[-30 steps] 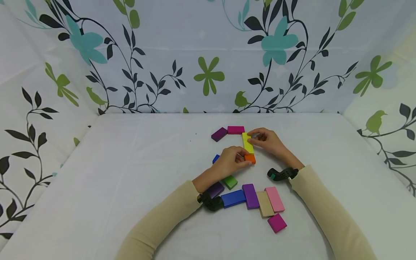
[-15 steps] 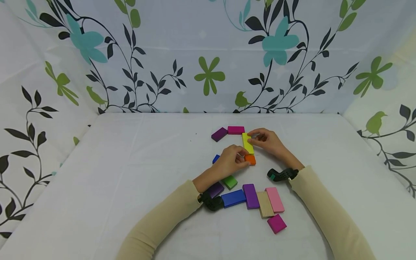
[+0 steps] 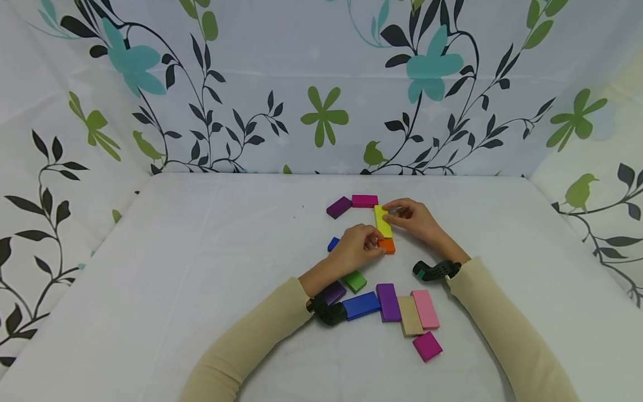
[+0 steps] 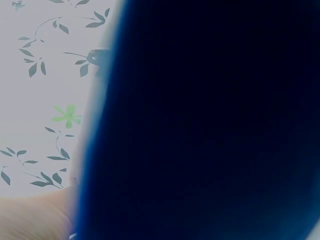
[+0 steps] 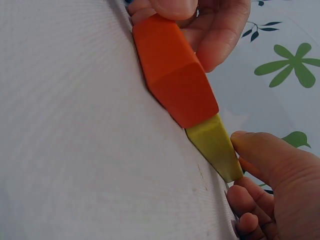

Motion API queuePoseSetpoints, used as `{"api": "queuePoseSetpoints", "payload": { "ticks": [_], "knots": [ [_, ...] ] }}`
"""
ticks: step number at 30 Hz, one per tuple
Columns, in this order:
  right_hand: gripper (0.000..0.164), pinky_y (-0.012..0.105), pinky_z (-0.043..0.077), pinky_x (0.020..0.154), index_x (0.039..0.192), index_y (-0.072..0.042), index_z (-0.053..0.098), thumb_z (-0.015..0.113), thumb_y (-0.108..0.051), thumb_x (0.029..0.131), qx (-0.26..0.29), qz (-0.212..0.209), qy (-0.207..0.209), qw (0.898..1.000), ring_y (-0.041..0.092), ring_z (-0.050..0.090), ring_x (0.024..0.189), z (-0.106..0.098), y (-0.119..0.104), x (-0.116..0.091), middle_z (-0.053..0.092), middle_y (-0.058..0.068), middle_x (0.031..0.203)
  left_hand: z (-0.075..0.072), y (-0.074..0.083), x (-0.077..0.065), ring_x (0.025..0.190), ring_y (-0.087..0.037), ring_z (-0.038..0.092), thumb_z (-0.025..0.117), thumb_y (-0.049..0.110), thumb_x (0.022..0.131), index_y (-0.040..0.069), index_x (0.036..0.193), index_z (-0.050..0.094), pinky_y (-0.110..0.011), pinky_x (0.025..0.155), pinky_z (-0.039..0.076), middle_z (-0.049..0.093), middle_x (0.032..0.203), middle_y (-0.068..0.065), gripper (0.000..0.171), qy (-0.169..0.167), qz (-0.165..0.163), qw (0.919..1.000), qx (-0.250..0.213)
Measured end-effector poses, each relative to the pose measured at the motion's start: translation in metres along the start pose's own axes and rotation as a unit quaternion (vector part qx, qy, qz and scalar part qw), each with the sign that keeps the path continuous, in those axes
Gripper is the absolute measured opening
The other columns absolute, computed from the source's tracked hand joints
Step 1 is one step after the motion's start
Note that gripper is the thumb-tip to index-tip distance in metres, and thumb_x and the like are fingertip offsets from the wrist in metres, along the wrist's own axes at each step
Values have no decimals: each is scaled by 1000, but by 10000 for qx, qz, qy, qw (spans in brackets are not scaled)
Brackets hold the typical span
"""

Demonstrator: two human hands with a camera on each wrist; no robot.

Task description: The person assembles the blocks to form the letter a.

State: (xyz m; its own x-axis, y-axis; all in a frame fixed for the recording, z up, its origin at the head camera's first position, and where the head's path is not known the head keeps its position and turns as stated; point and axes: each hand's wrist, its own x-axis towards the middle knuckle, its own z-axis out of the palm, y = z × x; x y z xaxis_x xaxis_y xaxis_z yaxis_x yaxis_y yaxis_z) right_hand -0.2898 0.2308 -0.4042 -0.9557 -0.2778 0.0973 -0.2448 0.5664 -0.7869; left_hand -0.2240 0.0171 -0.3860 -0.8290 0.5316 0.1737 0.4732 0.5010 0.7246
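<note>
In the head view, my left hand (image 3: 355, 247) holds an orange block (image 3: 387, 246) between thumb and fingers. The right wrist view shows the left thumb over the orange block's end (image 5: 172, 75). My right hand (image 3: 409, 216) pinches the yellow block (image 3: 383, 222), its thumb along one side and index finger near the far end. The yellow block lies flat and meets the orange one end to end. A magenta block (image 3: 364, 201) touches the yellow block's far end, with a dark purple block (image 3: 339, 207) beyond it. A dark shape (image 4: 200, 120) covers most of the left wrist view.
Under and beside the left forearm lie a partly hidden blue block (image 3: 334, 244), a green block (image 3: 355, 282) and a purple block (image 3: 332, 292). Nearer are blue (image 3: 361, 306), violet (image 3: 388, 302), tan (image 3: 410, 316), pink (image 3: 425, 309) and magenta (image 3: 427, 346) blocks on white cloth.
My left thumb has drawn slightly leftward on the orange block. The right hand and the yellow block stay in place.
</note>
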Motion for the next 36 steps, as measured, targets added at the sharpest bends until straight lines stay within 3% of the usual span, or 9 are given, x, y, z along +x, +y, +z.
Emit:
{"api": "queuePoseSetpoints", "payload": {
  "ticks": [13, 27, 36],
  "knots": [
    [37, 24, 42, 70, 123, -7, 65, 70, -27, 91, 39, -52, -32, 10000, 25, 50, 85, 0, 1, 1, 58, 12, 106, 1, 1, 1, 80, -14, 56, 70, 12, 91, 1, 109, 66, -16, 69, 44, 62, 91, -7, 22, -26, -310, 9995, 12],
    [36, 25, 42, 70, 122, -7, 65, 70, -25, 92, 4, -119, -13, 9999, 25, 50, 86, 2, 2, 1, 59, 13, 109, 2, 1, 0, 82, -14, 57, 67, 15, 93, 1, 109, 66, -16, 72, 46, 64, 95, -7, 22, -24, -361, 9993, -120],
    [36, 24, 42, 70, 123, -6, 65, 69, -25, 92, 28, -72, -20, 10000, 26, 49, 86, 1, -1, 0, 58, 13, 111, -3, 3, -1, 91, -15, 59, 63, 12, 94, 2, 110, 66, -16, 80, 48, 66, 103, -7, 19, -101, -274, 9994, -173]
  ]
}}
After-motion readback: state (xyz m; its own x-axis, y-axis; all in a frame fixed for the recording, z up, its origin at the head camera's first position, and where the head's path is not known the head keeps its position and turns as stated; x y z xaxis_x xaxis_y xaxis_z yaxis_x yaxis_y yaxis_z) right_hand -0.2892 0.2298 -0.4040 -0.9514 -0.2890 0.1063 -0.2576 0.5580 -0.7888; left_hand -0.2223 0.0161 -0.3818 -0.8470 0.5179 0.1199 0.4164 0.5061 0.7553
